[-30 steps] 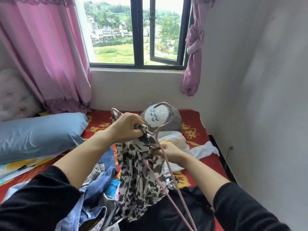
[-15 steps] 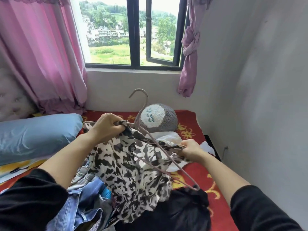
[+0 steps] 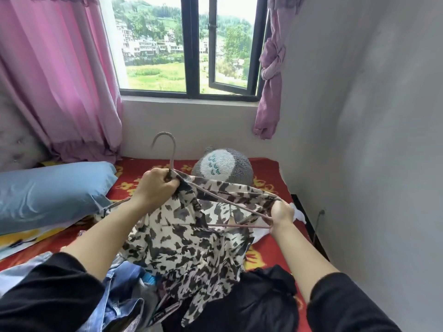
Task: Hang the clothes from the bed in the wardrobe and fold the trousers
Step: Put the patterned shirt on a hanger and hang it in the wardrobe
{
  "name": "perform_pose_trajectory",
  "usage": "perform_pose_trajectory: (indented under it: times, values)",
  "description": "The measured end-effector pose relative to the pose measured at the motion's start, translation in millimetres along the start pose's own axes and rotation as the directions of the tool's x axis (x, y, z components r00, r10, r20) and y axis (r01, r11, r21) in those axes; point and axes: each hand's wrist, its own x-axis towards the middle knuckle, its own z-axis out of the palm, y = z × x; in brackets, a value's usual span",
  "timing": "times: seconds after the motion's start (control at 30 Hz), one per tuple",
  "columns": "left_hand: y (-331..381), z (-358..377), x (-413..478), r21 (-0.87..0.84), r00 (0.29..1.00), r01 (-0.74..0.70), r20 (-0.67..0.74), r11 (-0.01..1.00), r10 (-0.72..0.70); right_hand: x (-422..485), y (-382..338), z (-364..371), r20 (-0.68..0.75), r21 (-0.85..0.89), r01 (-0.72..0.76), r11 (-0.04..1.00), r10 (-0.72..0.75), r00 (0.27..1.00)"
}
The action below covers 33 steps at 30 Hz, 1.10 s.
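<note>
Left hand: my left hand (image 3: 157, 188) is closed in a fist at the neck of the hanger (image 3: 217, 200), pinching the collar edge of the patterned blouse (image 3: 191, 245) against it.
Right hand: my right hand (image 3: 282, 215) is curled tight around the far end of the hanger, with the blouse's shoulder bunched under its fingers.
Hanger: pale pink and thin, it runs slantwise from one hand to the other; its hook rises above my left hand, towards the window (image 3: 189, 44).
Blouse: cream with black blotches, it is stretched between my hands and droops below them over the pile on the bed (image 3: 266, 168).
Pile: beneath my left forearm lie blue jeans (image 3: 124, 295); beneath my right forearm lies a black garment (image 3: 259, 303); something white (image 3: 298, 213) shows just past my right hand.
Beyond my hands: a grey plush toy (image 3: 225, 166) sits on the red flowered sheet, between the hands and the wall under the window.
Left of my left hand: a blue pillow (image 3: 52, 190), and past it a pink curtain (image 3: 60, 80).
Right of my right hand: a bare wall (image 3: 371, 140), close by.
</note>
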Motion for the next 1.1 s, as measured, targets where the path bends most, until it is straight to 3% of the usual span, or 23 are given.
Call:
perform_pose_trajectory:
  times: [0.1, 0.27, 0.33, 0.4, 0.43, 0.53, 0.6, 0.67, 0.77, 0.83, 0.9, 0.97, 1.03, 1.1]
  values:
    - [-0.8, -2.9, -2.9, 0.001, 0.999, -0.016, 0.03, 1.0, 0.016, 2.2, -3.1, -2.3, -0.064, -0.158, 0.124, 0.98, -0.135, 0.989]
    - [-2.9, -9.5, -7.6, -0.054, 0.997, -0.015, 0.072, 0.998, 0.019, 13.2, -4.9, -9.7, -0.025, -0.277, 0.107, 0.955, -0.119, 0.993]
    - [-3.0, -12.2, -9.2, -0.023, 0.996, -0.037, 0.084, 0.999, 0.039, 13.9, -10.4, -14.0, -0.007, -0.465, 0.214, 0.859, -0.246, 0.969]
    - [-1.9, -13.8, -10.2, 0.044, 0.995, -0.074, 0.067, 0.996, 0.071, 10.4, -17.3, -15.0, 0.089, -0.66, 0.352, 0.664, -0.396, 0.914]
    - [-1.0, -13.7, -10.6, 0.084, 0.994, -0.096, 0.053, 0.992, 0.092, 9.5, -20.1, -14.3, 0.102, -0.69, 0.373, 0.62, -0.427, 0.899]
    - [2.7, -9.6, -11.5, 0.198, 0.991, -0.132, 0.034, 0.971, 0.127, 7.9, -28.9, -7.2, 0.107, -0.645, 0.367, 0.67, -0.396, 0.912]
    - [6.9, -3.7, -10.3, 0.247, 0.993, -0.118, 0.031, 0.962, 0.114, 0.6, -32.9, 1.6, 0.208, -0.453, 0.361, 0.815, -0.297, 0.932]
    - [12.7, 2.4, -7.7, 0.263, 0.997, -0.079, 0.024, 0.962, 0.075, -16.0, -35.5, 9.3, 0.385, -0.204, 0.275, 0.94, -0.181, 0.905]
    - [19.6, 9.3, -5.1, 0.256, 0.999, -0.036, 0.016, 0.966, 0.033, -35.1, -35.8, 16.6, 0.656, -0.041, 0.147, 0.988, -0.084, 0.75]
    - [23.5, 10.5, -4.9, 0.215, 1.0, -0.005, -0.018, 0.977, 0.009, -41.9, -35.4, 18.9, 0.773, -0.091, 0.117, 0.989, -0.004, 0.634]
    - [26.5, 6.6, -2.6, 0.134, 0.999, 0.017, -0.051, 0.991, -0.01, -46.9, -36.0, 19.8, 0.798, -0.315, 0.257, 0.914, 0.108, 0.593]
    - [28.0, -2.0, 1.8, 0.052, 0.998, 0.025, -0.064, 0.998, -0.022, -46.9, -37.8, 21.5, 0.752, -0.517, 0.511, 0.687, 0.08, 0.654]
    - [29.0, -14.5, 5.6, -0.024, 0.997, 0.03, -0.066, 0.999, -0.032, -46.8, -45.4, 25.1, 0.684, -0.507, 0.631, 0.587, -0.171, 0.709]
    - [32.4, -28.6, 8.4, -0.088, 0.997, 0.01, -0.079, 0.996, -0.017, -48.1, -59.5, 32.0, 0.572, -0.469, 0.733, 0.492, -0.463, 0.677]
